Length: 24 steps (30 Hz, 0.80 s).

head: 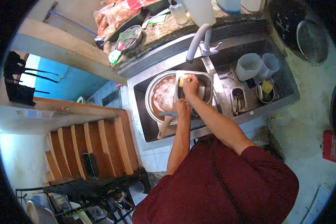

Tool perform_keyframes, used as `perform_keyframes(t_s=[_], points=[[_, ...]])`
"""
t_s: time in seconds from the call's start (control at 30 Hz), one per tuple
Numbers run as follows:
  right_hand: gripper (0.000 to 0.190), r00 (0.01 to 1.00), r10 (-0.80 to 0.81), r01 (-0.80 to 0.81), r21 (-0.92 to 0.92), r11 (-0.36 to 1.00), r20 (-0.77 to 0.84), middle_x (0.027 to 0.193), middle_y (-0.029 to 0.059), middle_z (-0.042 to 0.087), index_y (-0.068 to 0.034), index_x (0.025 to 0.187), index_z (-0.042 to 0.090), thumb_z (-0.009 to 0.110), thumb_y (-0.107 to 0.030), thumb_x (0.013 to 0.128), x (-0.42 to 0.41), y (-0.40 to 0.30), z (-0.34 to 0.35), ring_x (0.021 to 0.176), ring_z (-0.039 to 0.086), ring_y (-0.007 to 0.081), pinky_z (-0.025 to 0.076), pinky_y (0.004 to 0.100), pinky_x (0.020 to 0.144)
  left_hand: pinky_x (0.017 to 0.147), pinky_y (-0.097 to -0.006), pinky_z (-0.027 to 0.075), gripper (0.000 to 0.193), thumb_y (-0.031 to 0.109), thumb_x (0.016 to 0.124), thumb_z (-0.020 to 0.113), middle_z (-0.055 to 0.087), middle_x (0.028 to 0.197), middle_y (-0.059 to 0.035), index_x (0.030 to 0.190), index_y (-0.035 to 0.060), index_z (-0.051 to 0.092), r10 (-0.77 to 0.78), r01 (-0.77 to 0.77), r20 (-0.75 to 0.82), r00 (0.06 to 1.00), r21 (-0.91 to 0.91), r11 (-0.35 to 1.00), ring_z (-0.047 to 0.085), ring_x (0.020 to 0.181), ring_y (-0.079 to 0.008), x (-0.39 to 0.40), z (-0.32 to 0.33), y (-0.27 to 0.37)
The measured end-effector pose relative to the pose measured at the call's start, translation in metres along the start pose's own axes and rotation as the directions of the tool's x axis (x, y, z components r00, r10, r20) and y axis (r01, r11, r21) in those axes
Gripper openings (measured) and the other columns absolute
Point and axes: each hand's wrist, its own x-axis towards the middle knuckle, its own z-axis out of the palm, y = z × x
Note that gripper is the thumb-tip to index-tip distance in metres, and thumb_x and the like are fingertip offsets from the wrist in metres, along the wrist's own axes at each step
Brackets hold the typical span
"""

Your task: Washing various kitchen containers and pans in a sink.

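Note:
My left hand [182,107] grips the near rim of a rectangular metal food pan [208,98], tilted over the left basin of a steel sink. Inside the pan, my right hand [191,86] is closed on a yellowish sponge [182,80], partly covered by the fingers. Left of the pan and partly beneath it stands a large round metal pot [149,96] of brownish, foamy water [163,95]. A beige handle [164,128] leans at the pot's near rim. The grey faucet [194,46] curves over the sink behind the pan; no stream of water shows from it.
The right basin holds translucent plastic containers [248,66], a small metal pan [238,98] with utensils, and a round bowl [266,99] with a sponge. Bottles [179,14] and bagged food [119,16] crowd the counter behind. Wooden stairs [92,145] lie to the left.

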Motion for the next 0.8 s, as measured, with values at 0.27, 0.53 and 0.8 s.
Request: perform_keyframes(t_s=[0.27, 0.53, 0.8], points=[[0.014, 0.989, -0.081, 0.095, -0.105, 0.99, 0.125, 0.075, 0.0098, 0.057, 0.002, 0.083, 0.054, 0.05, -0.002, 0.071, -0.009, -0.018, -0.015, 0.072, 0.053, 0.0146, 0.042, 0.026, 0.065, 0.037, -0.0288, 0.04, 0.016, -0.005, 0.061, 0.044, 0.046, 0.058, -0.0083, 0.078, -0.0031, 0.045, -0.071, 0.061, -0.127, 0.989, -0.082, 0.995, 0.045, 0.041, -0.0184, 0.009, -0.01, -0.004], [0.016, 0.392, 0.204, 0.149, -0.28, 0.948, 0.897, 0.078, 0.0201, 0.057, -0.001, 0.074, 0.055, 0.049, -0.015, 0.073, -0.014, -0.041, -0.042, 0.07, 0.056, 0.0328, 0.042, 0.0401, 0.062, 0.051, -0.0283, 0.048, 0.047, -0.014, 0.058, 0.04, 0.051, 0.076, -0.0098, 0.104, -0.007, 0.04, 0.281, -0.257, 0.092, 0.955, -0.211, 0.943, 0.053, 0.056, -0.0187, 0.006, -0.011, 0.046], [0.02, 0.737, -0.006, 0.477, -0.514, 0.713, 0.676, 0.077, 0.0237, 0.055, 0.004, 0.08, 0.053, 0.05, -0.013, 0.072, -0.027, -0.042, -0.032, 0.073, 0.055, 0.0356, 0.043, 0.04, 0.064, 0.043, -0.0244, 0.045, 0.041, -0.011, 0.058, 0.039, 0.051, 0.071, -0.008, 0.097, -0.0046, 0.049, 0.26, -0.227, 0.217, 0.941, -0.166, 0.96, 0.051, 0.05, -0.0152, 0.005, -0.008, 0.055]])
